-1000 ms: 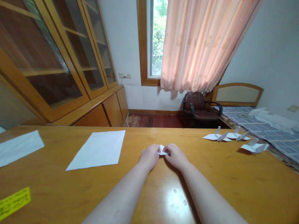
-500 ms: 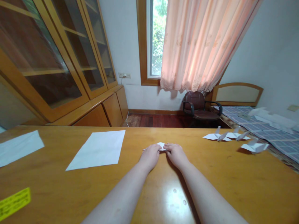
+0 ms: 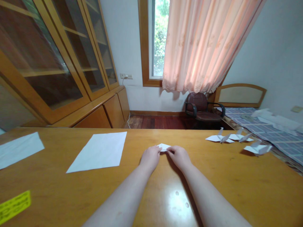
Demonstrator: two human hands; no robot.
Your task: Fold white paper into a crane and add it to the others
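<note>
A small folded white paper [image 3: 163, 147] lies on the wooden table between my two hands, near the table's far edge. My left hand [image 3: 151, 156] is closed on its left end, with the fingertips pressed at the paper. At the other end, my right hand [image 3: 179, 155] pinches the right edge between thumb and fingers. The hands cover both ends of the folded paper, so only its middle shows. Off to the right stand three folded paper cranes [image 3: 219, 138], two close together and one nearer to me.
A flat white sheet [image 3: 99, 149] lies left of my hands, and another white sheet [image 3: 20, 149] is farther left. A yellow label [image 3: 15, 206] is at the front left of the table [image 3: 163, 201]. Beyond stand a chair [image 3: 201, 107] and a bed [image 3: 267, 126].
My left fingers have shifted slightly and my right fingers have drawn into a tighter pinch. More of the folded paper's middle shows. The sheets and cranes stay put.
</note>
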